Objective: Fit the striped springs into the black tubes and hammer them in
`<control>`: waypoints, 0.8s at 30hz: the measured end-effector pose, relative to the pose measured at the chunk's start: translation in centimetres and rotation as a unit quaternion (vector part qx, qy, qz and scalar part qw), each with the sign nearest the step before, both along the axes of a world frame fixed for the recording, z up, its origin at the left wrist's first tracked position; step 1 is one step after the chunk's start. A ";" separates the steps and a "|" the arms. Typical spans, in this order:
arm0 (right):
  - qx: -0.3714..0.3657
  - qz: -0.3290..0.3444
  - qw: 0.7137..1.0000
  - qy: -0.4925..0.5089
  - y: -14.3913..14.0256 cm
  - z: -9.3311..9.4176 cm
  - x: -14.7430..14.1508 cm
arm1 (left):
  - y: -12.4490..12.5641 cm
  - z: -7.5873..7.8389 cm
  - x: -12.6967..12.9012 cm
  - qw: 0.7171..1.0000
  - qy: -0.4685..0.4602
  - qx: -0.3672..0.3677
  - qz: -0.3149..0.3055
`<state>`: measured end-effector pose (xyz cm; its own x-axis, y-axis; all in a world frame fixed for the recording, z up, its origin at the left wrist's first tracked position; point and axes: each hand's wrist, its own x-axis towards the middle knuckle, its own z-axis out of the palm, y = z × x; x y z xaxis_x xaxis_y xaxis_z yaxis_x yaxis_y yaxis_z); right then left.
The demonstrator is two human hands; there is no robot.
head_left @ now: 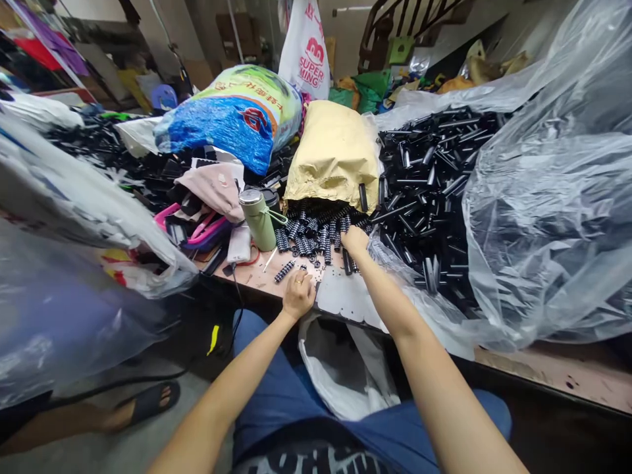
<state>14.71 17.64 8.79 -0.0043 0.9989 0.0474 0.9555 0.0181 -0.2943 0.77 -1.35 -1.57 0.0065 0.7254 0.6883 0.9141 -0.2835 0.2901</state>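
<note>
My left hand [297,295] rests at the table's near edge with the fingers curled; whether it holds a small part is hidden. A lone black spring [284,270] lies just left of it. My right hand [354,239] reaches forward into the heap of black springs [309,232] spilling from the yellow paper bag [334,155], fingers down among them. I cannot see what those fingers grip. Right of that hand lies a big pile of black plastic tubes [428,178] on clear plastic sheeting.
A green bottle [259,219] stands left of the springs, beside a white phone [239,244] and pink items. A blue and green sack [232,116] lies behind. Clear plastic bags [548,217] crowd both sides. A white bag [340,375] hangs under the table edge.
</note>
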 end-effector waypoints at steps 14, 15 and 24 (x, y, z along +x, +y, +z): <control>-0.030 0.042 0.995 0.086 -4.7 0.8 1.6 | 0.9 4.4 1.3 0.976 -0.216 -0.021 -0.002; -0.032 0.063 0.993 0.098 -6.1 0.7 2.0 | 1.5 5.3 1.8 0.964 -0.262 -0.036 -0.012; -0.051 0.213 0.961 0.169 -13.5 0.2 5.0 | 5.0 6.8 5.5 0.693 -0.686 -0.191 -0.114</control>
<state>19.72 4.11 9.00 -0.4164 0.9090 0.0196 0.7168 0.3415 -0.6079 6.23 3.60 5.21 -0.3182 0.9445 -0.0817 -0.3522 -0.0377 0.9352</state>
